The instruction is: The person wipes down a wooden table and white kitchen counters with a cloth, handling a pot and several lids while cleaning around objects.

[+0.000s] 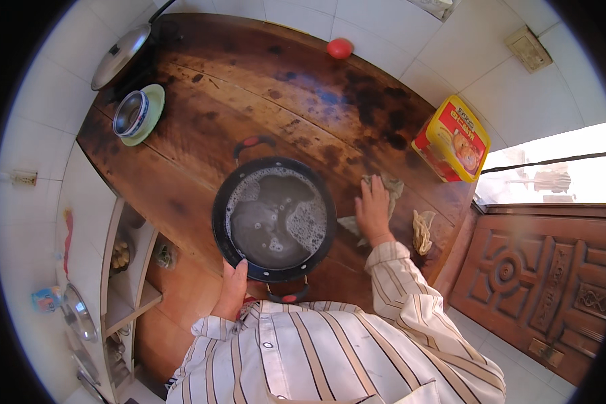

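A black two-handled pan (217, 222) of cloudy, sudsy water (262, 237) is in front of me at the near side of a wooden tabletop (192, 166). My left hand (234, 283) grips its near-left rim, thumb on top and fingers hidden below. To the right of the pan, my right hand (373, 212) lies flat on a greyish rag (395, 192), fingers stretched forward. Part of that rag shows on either side of the hand. Farther right lies a crumpled beige cloth (422, 232), apart from the hand.
A red and yellow box (464, 139) stands at the right by the wall. At the back is a red round object (340, 48). On the left are a blue-rimmed bowl (131, 114) on a green plate (156, 108) and a lidded pan (121, 58). Shelves (131, 298) stand lower left.
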Motion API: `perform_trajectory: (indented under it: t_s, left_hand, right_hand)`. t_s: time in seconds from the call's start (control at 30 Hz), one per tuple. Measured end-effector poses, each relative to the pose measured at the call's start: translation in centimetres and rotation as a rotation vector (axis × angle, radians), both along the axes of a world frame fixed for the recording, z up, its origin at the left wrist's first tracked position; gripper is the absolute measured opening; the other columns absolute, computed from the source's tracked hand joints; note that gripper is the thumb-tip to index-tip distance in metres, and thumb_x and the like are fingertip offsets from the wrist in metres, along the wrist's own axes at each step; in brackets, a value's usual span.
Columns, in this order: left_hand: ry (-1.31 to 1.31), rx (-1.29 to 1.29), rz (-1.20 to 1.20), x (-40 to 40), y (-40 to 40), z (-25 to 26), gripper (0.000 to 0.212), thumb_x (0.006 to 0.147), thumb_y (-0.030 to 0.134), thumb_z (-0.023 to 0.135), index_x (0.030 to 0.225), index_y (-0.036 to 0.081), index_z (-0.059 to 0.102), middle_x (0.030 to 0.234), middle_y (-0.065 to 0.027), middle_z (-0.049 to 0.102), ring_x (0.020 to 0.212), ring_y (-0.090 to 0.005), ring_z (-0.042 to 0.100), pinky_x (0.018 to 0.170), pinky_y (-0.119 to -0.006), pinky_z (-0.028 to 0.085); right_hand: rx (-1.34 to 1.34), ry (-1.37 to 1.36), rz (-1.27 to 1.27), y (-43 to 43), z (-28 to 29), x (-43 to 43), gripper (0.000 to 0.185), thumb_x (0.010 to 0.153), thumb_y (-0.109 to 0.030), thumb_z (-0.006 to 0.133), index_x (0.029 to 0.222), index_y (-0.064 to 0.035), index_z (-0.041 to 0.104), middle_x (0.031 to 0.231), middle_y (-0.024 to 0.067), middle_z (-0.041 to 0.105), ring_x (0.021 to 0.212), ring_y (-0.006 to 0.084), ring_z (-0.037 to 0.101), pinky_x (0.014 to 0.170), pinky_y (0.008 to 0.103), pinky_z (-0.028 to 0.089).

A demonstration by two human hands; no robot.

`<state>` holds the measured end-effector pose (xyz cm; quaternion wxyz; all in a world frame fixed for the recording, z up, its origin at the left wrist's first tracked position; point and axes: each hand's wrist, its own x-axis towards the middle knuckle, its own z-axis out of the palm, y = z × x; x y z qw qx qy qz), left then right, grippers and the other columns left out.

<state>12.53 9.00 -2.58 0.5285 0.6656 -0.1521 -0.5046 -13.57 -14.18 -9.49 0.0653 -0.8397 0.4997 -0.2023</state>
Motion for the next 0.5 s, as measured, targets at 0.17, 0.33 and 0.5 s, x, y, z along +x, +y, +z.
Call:
perform_trajectory:
  t_s: [0.17, 0.33, 0.5]
  left_hand:
    - [0.065, 0.006, 0.002, -0.1, -1.1, -0.7, 0.051, 0.084, 0.003, 0.04, 0.132, 0.001, 0.025, 0.128, -0.0102, 0.038, 0.116, -0.0201, 0.037, 0.1, -0.03, 0.027]
    - [-0.089, 0.044, -0.036, -0.8, -1.7, 1.1, 0.049, 0.083, 0.002, 0.039, 0.131, 0.001, 0.027, 0.128, -0.01, 0.039, 0.115, -0.0202, 0.038, 0.1, -0.03, 0.027]
    - [-0.021, 0.062, 0.064, -1.5, -1.4, 1.6, 0.047, 0.084, 0.004, 0.039, 0.13, 0.0, 0.028, 0.128, -0.0119, 0.04, 0.116, -0.0215, 0.039, 0.099, -0.031, 0.029]
  right_hand:
    - [-0.046, -0.309, 0.127, -12.2, -3.7, -2.1, 0.044, 0.074, 0.001, 0.045, 0.117, -0.0031, 0.046, 0.125, 0.0178, 0.043, 0.117, 0.0329, 0.04, 0.096, 0.0434, 0.032]
    - [-0.175, -0.216, 0.26, -15.8, 3.5, 9.8, 0.047, 0.076, -0.011, 0.053, 0.122, -0.0068, 0.042, 0.129, 0.0167, 0.039, 0.121, 0.033, 0.033, 0.096, 0.0454, 0.029]
    - [0.215, -0.024, 0.221, -15.5, 1.3, 16.1, 0.048, 0.077, -0.02, 0.054, 0.122, -0.0055, 0.044, 0.128, 0.0229, 0.037, 0.123, 0.0337, 0.03, 0.094, 0.0466, 0.029]
